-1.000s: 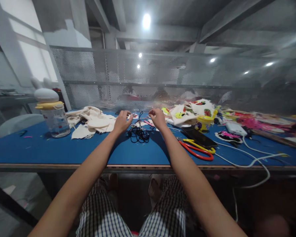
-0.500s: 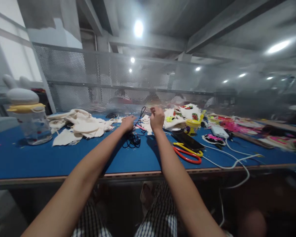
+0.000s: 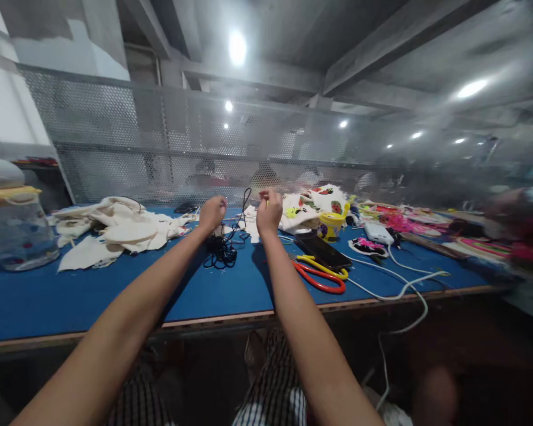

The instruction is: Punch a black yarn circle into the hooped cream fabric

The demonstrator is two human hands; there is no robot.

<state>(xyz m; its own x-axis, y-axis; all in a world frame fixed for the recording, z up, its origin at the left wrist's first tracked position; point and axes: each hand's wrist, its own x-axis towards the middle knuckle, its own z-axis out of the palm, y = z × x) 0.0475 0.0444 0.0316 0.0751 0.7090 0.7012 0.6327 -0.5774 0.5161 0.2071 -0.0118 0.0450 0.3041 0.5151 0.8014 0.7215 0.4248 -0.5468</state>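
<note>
Both my arms reach out over a blue table (image 3: 115, 290). My left hand (image 3: 212, 213) is closed just above a tangled heap of black cord (image 3: 218, 251) lying on the table. My right hand (image 3: 269, 211) is raised a little higher, fingers pinched on a strand of the same black cord, which loops up between the two hands. Whether the left hand grips a strand is too small to tell for sure, though its fingers are curled at the cord.
Cream fabric pieces (image 3: 115, 228) lie to the left, beside a clear jar with a yellow lid (image 3: 13, 231). To the right are red and yellow scissors (image 3: 320, 275), a black phone (image 3: 324, 249), a yellow cup (image 3: 331, 226), white cables (image 3: 404, 284) and printed cloth. Mesh screen behind.
The view has swung to the right, so everything shifted left. My right hand rose and drew a strand of black cord up from the heap; my hands came closer together.
</note>
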